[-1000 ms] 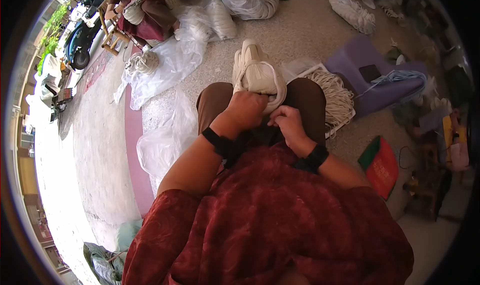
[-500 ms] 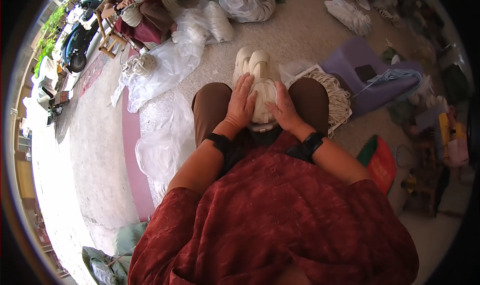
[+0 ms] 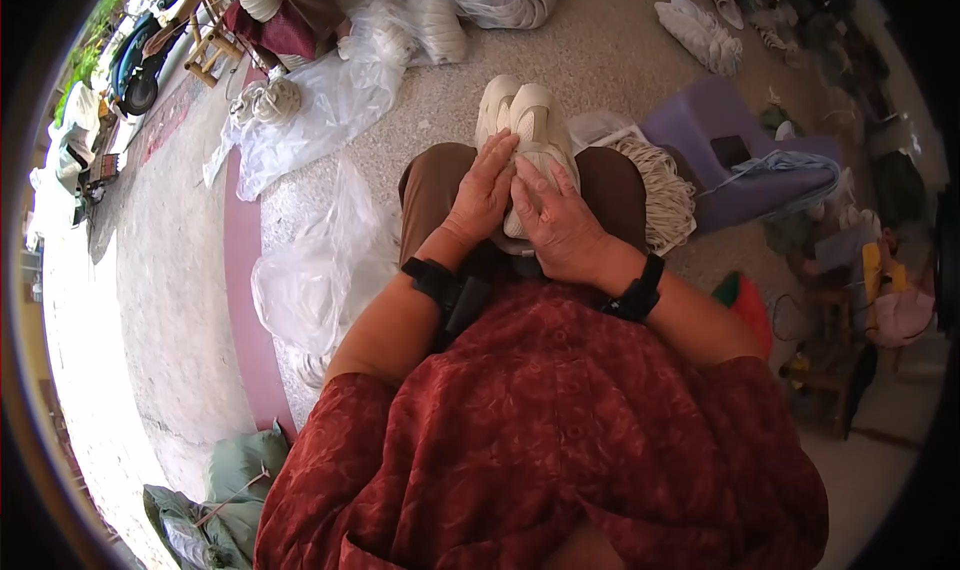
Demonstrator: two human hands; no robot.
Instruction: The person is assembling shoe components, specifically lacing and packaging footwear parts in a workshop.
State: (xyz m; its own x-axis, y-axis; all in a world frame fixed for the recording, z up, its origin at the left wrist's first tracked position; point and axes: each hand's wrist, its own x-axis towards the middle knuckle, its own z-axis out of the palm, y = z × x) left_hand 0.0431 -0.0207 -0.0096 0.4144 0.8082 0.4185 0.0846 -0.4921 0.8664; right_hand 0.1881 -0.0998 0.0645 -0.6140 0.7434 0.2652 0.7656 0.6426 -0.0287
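Observation:
A pair of cream shoes [image 3: 522,112] sits between my knees, toes pointing away from me. My left hand [image 3: 480,195] rests along the left side of the shoes, its fingers stretched out and close together. Over the near part of the right-hand shoe lies my right hand [image 3: 565,220], fingers extended and slightly apart. The fingertips of both hands come close together on the shoes. My hands cover much of the near part, so what lies under the palms is hidden. Each wrist wears a black strap.
A white-rimmed container of cream cords [image 3: 655,192] stands by my right knee, beside a purple plastic stool [image 3: 705,135] bearing a dark phone-like object and blue cords. Clear plastic sheets [image 3: 325,260] lie left. Another person [image 3: 290,15] sits far left near bundled cream pieces [image 3: 268,100].
My right hand has moved from the shoe's right side onto its top, nearer my left hand. The view has shifted slightly, and the seated person is now more cut off.

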